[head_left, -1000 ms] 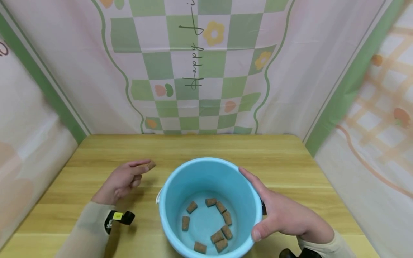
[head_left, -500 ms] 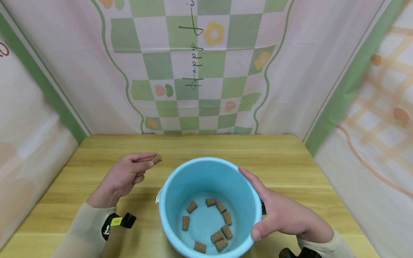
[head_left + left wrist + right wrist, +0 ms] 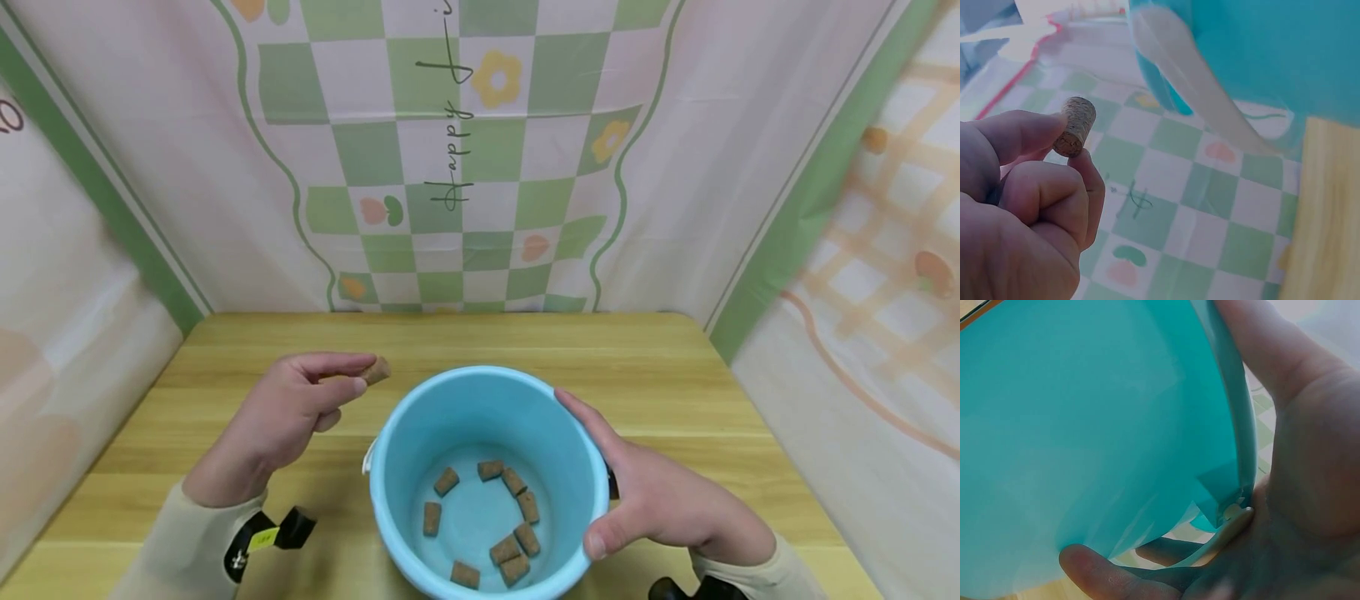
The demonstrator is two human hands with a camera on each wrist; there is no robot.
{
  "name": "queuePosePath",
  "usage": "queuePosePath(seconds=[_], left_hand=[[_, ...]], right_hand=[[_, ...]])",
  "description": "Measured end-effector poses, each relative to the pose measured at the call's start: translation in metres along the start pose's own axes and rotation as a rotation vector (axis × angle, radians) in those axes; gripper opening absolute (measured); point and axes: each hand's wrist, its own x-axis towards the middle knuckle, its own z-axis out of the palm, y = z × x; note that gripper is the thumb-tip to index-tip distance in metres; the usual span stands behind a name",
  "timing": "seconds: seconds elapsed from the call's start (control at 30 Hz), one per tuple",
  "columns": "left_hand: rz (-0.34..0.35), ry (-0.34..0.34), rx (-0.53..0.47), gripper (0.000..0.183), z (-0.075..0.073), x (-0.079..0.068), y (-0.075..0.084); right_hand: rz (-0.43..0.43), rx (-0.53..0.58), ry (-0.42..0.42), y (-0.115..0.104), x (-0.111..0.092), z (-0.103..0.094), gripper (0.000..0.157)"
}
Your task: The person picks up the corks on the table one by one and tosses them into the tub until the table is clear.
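My left hand [image 3: 288, 408] pinches a brown cork [image 3: 377, 371] between thumb and fingertips, left of the bucket's rim and above the table. The left wrist view shows that cork [image 3: 1075, 126] tilted, its speckled side and one end visible. A light blue bucket [image 3: 487, 377] stands upright at the front of the table, with several corks [image 3: 504, 550] lying on its bottom. My right hand [image 3: 652, 492] grips the bucket's right side, spread along the rim. In the right wrist view, fingers [image 3: 1104, 575] press on the blue outer wall [image 3: 1097, 425].
The bucket's white handle [image 3: 1191, 69] hangs down its left side. A light wood table [image 3: 247, 346] extends behind and beside the bucket. Printed cloth [image 3: 495, 150] with green checks hangs behind it, and more cloth walls in both sides.
My left hand has lifted from lower on the left and moved slightly right toward the bucket, bringing the cork along. The right hand, the bucket and the corks inside stay put.
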Motion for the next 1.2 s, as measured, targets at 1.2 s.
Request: queuePosePath(seconds=[1.2], left_hand=[[0.090, -0.238, 0.092, 0.023, 0.043, -0.019, 0.029]], right_hand=[[0.002, 0.007, 0.005, 0.002, 0.000, -0.001, 0.118]])
